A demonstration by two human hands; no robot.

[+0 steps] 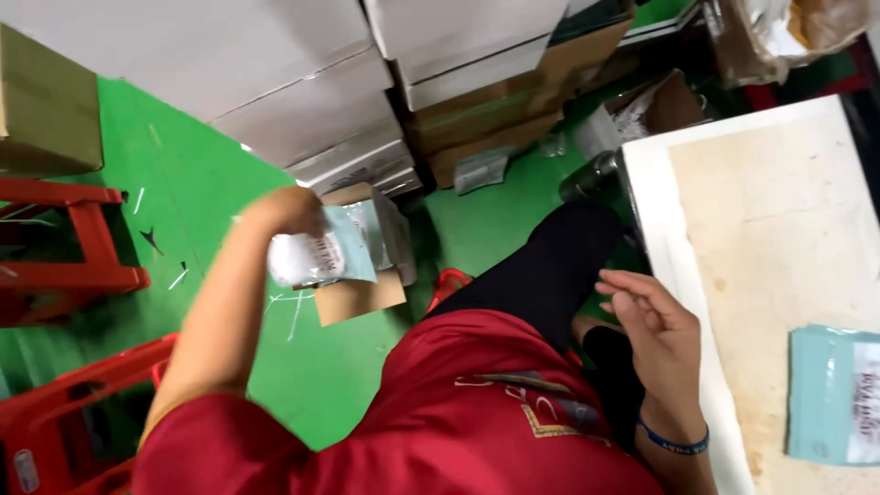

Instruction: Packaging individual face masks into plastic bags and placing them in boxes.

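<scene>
The left hand (291, 209) sits at about ten o'clock from the middle of the view, its arm reaching out over the green floor (211, 183). Its grip is closed around the top of a pale blue packet (323, 255) with a white, blurred front, which hangs just below the fingers and in front of a small open cardboard box (367, 289) standing on the floor. At about four o'clock, the right hand (653, 332) hovers at the near edge of the white tabletop (724, 156); its grip is loosely open, fingers curled and holding nothing, with a blue band (676, 442) round the wrist. A stack of similar pale blue packets (832, 394) lies on the tabletop at three to four o'clock, well apart from the right hand. Large white cartons (275, 73) and brown ones are piled at twelve o'clock, and red plastic stools (64, 266) stand at nine o'clock. The person's red shirt (440, 412) fills the six o'clock edge.
</scene>
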